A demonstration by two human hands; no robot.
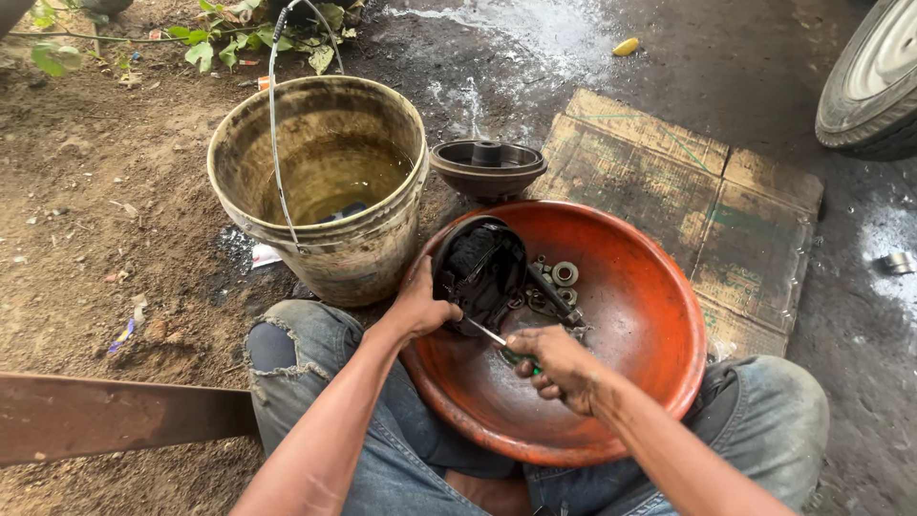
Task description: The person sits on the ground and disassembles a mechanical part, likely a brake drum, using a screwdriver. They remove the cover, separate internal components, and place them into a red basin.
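Note:
A wide red basin (650, 325) rests between my knees. My left hand (420, 306) grips the lower rim of a round, black, greasy machine part (479, 269) propped upright against the basin's left side. My right hand (554, 363) holds a green-handled screwdriver (489, 334) whose metal tip points into the bottom of that part. Several small bearings, rings and a bolt (556, 287) lie in the basin just right of the part.
A dirty bucket (382, 248) with murky liquid and a wire handle stands at the left. A dark metal drum (487, 167) sits behind the basin. Flattened cardboard (688, 191) lies to the right, a tyre (874, 81) at top right, a rusty bar (115, 416) at lower left.

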